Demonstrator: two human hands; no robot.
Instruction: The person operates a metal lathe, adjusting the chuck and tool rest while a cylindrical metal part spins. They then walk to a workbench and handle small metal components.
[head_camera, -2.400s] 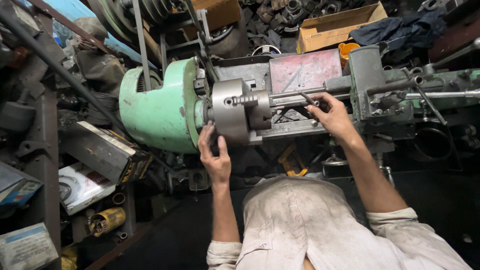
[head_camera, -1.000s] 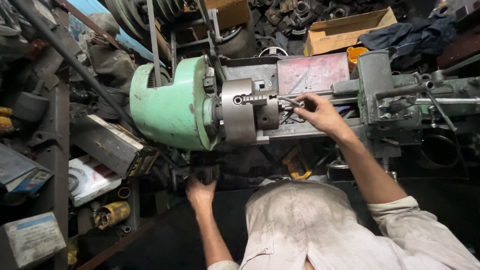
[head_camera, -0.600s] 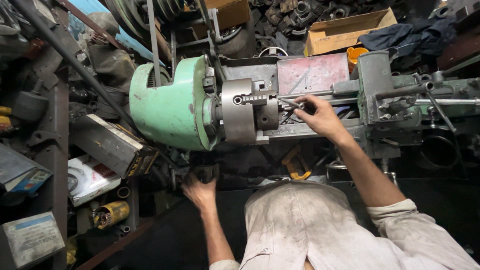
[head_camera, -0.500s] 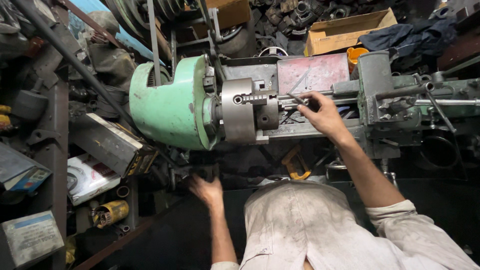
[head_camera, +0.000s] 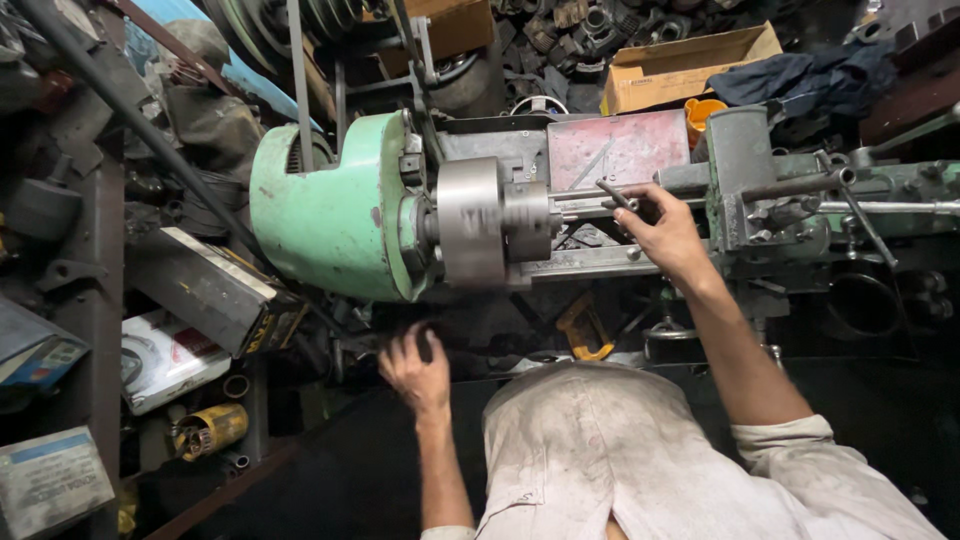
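Note:
I lean over a lathe with a pale green headstock (head_camera: 320, 220) and a grey steel chuck (head_camera: 475, 225), whose surface looks smeared as if turning. A thin shaft (head_camera: 575, 193) runs from the chuck toward the grey tailstock (head_camera: 745, 170). My right hand (head_camera: 668, 238) rests over the bed beside the chuck, its fingers closed on a thin metal rod (head_camera: 612, 193). My left hand (head_camera: 415, 368) is low under the headstock, its fingers curled on a dark control (head_camera: 424, 342) that is hard to make out in the shadow.
A cardboard box (head_camera: 680, 65), a blue cloth (head_camera: 810, 75) and an orange cup (head_camera: 703, 108) lie behind the lathe. Boxes (head_camera: 170, 355) and a yellow cylinder (head_camera: 205, 430) crowd shelves at the left. A yellow tool (head_camera: 585, 335) hangs under the bed. Tailstock handles (head_camera: 860, 215) stick out right.
My left hand left the chuck, dropped below the headstock and closed on the dark control. The chuck's jaws, sharp before, now look blurred. My right hand has stayed by the rod.

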